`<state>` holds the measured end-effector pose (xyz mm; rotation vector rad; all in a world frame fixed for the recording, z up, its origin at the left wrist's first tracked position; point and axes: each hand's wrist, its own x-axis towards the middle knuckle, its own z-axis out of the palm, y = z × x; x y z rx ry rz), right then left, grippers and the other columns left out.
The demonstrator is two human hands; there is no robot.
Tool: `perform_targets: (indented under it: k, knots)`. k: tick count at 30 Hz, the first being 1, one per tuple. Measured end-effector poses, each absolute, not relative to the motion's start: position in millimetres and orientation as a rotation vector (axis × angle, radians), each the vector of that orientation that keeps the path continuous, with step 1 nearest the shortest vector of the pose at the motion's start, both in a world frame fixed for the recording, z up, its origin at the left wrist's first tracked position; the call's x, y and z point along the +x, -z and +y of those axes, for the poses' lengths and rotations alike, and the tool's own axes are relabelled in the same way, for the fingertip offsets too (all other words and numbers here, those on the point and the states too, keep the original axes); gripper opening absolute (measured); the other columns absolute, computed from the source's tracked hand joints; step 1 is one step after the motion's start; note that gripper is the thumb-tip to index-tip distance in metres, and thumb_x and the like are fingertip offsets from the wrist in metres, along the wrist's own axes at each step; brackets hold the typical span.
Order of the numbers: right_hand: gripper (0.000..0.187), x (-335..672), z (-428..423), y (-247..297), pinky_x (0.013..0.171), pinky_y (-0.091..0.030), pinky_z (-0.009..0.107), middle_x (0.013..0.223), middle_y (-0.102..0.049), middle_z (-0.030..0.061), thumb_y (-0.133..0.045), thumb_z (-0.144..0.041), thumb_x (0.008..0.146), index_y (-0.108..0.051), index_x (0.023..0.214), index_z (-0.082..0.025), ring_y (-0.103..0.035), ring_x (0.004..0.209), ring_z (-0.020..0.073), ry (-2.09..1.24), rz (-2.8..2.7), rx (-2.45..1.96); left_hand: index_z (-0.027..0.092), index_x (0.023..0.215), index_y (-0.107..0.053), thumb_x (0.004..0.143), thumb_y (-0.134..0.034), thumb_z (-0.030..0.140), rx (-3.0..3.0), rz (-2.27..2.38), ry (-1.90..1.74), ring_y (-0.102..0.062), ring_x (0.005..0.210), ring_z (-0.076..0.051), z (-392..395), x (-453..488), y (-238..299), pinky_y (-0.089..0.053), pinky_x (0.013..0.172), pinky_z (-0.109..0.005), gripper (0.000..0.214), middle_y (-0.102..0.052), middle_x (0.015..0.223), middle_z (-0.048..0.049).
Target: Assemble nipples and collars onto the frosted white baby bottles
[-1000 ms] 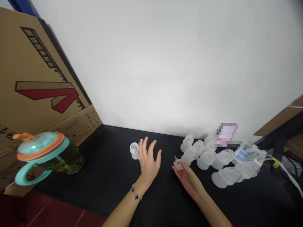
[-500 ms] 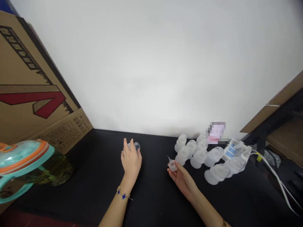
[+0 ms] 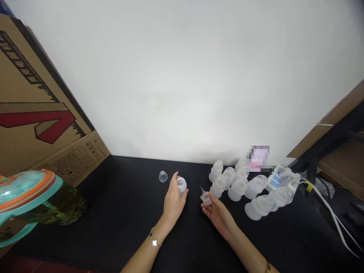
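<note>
My left hand [image 3: 174, 201] is curled around a small white translucent bottle [image 3: 182, 185], whose open mouth faces up. Between the thumb and fingers of my right hand [image 3: 218, 216] is a small translucent collar with a thin spout [image 3: 206, 198], tilted up to the left. A clear domed cap [image 3: 163, 176] lies on the black table beyond my left hand. Close beyond my right hand stand several white bottles with clear domed caps [image 3: 238, 189].
On the left are a teal and orange lidded jug [image 3: 34, 193] and a big cardboard box [image 3: 54, 121]. A white power strip [image 3: 280, 178] with cables sits at the right behind the bottles. A white wall [image 3: 182, 83] bounds the black table [image 3: 122, 212].
My left hand has moved right and slightly nearer, from over the clear cap, and now shows a white bottle in its grasp. The cap lies uncovered. My right hand has barely moved.
</note>
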<state>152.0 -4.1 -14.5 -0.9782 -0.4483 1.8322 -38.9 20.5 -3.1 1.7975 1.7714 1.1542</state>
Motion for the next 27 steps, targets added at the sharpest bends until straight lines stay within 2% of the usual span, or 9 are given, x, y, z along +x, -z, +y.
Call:
perform_targets:
  k: [3,6,9,15,22,27]
  knots:
    - [0.034,150.9,-5.4,11.8,0.074,-0.055,0.025,0.097,-0.075,0.0027,-0.077,-0.039,0.079,-0.065,0.106,-0.024,-0.070,0.076,0.0141,-1.809,-0.460,-0.969,0.020,0.148,-0.025,0.084,-0.057,0.017,1.735,1.694,-1.090,-0.056,0.122,-0.029,15.8,-30.3,8.5,-0.046,0.098,-0.041,0.072,-0.055,0.135,-0.0138]
    - [0.042,149.8,-6.5,9.3,0.074,-0.055,0.025,0.101,-0.075,0.0032,-0.079,-0.037,0.077,-0.063,0.114,-0.024,-0.070,0.078,0.0148,-1.783,-0.472,-0.966,0.020,0.146,-0.029,0.082,-0.060,0.018,1.681,1.627,-1.079,-0.056,0.122,-0.030,13.6,-26.9,13.6,-0.043,0.099,-0.041,0.071,-0.057,0.135,-0.0136]
    - [0.042,149.6,-7.3,7.9,0.076,-0.055,0.026,0.102,-0.075,0.0031,-0.080,-0.036,0.076,-0.065,0.113,-0.024,-0.070,0.080,0.0156,-1.784,-0.477,-0.966,0.021,0.140,-0.038,0.080,-0.064,0.021,1.590,1.554,-1.114,-0.058,0.119,-0.029,14.2,-25.9,15.3,-0.043,0.097,-0.040,0.065,-0.061,0.129,-0.0115]
    - [0.040,149.3,-8.8,4.6,0.077,-0.055,0.027,0.102,-0.074,0.0027,-0.081,-0.033,0.076,-0.067,0.111,-0.023,-0.070,0.081,0.0160,-1.803,-0.486,-0.958,0.019,0.118,-0.055,0.074,-0.075,0.028,1.300,1.323,-1.256,-0.066,0.093,-0.025,18.5,-21.9,11.4,-0.048,0.083,-0.033,0.049,-0.069,0.104,-0.0073]
    - [0.044,149.5,-8.7,5.2,0.081,-0.054,0.028,0.111,-0.073,0.0029,-0.082,-0.028,0.073,-0.067,0.114,-0.024,-0.070,0.086,0.0166,-1.796,-0.485,-0.922,0.017,0.104,-0.064,0.074,-0.079,0.040,1.001,1.064,-1.332,-0.064,0.085,-0.021,17.9,-18.0,1.8,-0.048,0.075,-0.027,0.041,-0.069,0.093,-0.0052]
    - [0.043,149.3,-8.0,4.8,0.081,-0.054,0.026,0.112,-0.073,0.0025,-0.083,-0.024,0.072,-0.068,0.112,-0.024,-0.069,0.084,0.0149,-1.806,-0.489,-0.914,0.014,0.101,-0.067,0.075,-0.076,0.050,0.710,1.029,-1.203,-0.065,0.074,-0.018,15.3,-16.5,-2.0,-0.050,0.067,-0.026,0.045,-0.068,0.085,-0.0054]
